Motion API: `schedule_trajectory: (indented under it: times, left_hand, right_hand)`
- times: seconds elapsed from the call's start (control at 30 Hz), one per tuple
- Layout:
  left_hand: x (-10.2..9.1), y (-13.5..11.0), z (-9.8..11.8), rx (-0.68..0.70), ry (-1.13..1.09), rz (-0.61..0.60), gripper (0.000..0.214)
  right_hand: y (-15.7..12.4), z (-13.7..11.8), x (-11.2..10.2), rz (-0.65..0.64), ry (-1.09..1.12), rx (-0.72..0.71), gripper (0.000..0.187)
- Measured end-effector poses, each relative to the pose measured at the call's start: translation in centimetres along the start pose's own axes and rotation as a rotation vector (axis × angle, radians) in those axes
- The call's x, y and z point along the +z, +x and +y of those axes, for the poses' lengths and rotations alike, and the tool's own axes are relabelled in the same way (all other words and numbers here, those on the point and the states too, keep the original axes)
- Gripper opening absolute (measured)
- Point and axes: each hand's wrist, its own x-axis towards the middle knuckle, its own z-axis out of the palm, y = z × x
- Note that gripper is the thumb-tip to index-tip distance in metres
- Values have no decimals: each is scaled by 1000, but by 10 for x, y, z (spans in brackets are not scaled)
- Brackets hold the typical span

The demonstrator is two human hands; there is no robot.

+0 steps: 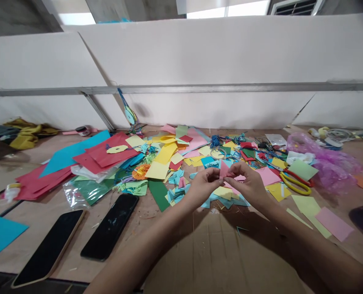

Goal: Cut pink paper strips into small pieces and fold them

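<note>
A small piece of pink paper (pixel 224 168), its top narrowing to a point, is held up between my two hands. My left hand (pixel 204 184) pinches its left side between thumb and fingers. On the other side my right hand (pixel 245 179) has its fingertips closed on the paper's edge. Beneath and behind the hands lie loose scraps, among them a pale yellow piece (pixel 223 192) and light blue pieces. Scissors with yellow and red handles (pixel 295 183) rest to the right of my right hand.
Two dark phones (pixel 110 228) lie at the left front. Red sheets (pixel 108 155) and a blue sheet (pixel 74 153) spread over the left side. A pink plastic bag (pixel 331 167) sits at right. Cardboard (pixel 218 253) lies below my arms; a white panel (pixel 200 53) stands behind.
</note>
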Motion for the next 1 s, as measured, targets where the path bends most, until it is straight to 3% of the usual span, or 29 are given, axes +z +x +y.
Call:
schedule_trajectory:
  times: [0.1, 0.2, 0.27, 0.37, 0.5, 1.0]
  left_hand:
    - [-1, -3, 1, 17, 120, -6, 44]
    - [-1, -6, 5, 38, 228, -27, 45]
    - [-2, -6, 7, 33, 193, -31, 44]
    - [-5, -2, 8, 6, 68, -22, 40]
    - [-7, 2, 7, 1, 103, -35, 33]
    - [-6, 0, 6, 73, 150, 52, 30]
  right_hand:
    - [3, 2, -4, -2, -35, 51, 32]
    - [8, 4, -9, -147, -41, 132, 23]
    - [10, 6, -10, -190, 39, 195, 27]
    - [13, 7, -10, -144, 245, 297, 31]
    - [14, 8, -10, -92, 402, 382, 32]
    - [6, 8, -2, -144, 465, 342, 25]
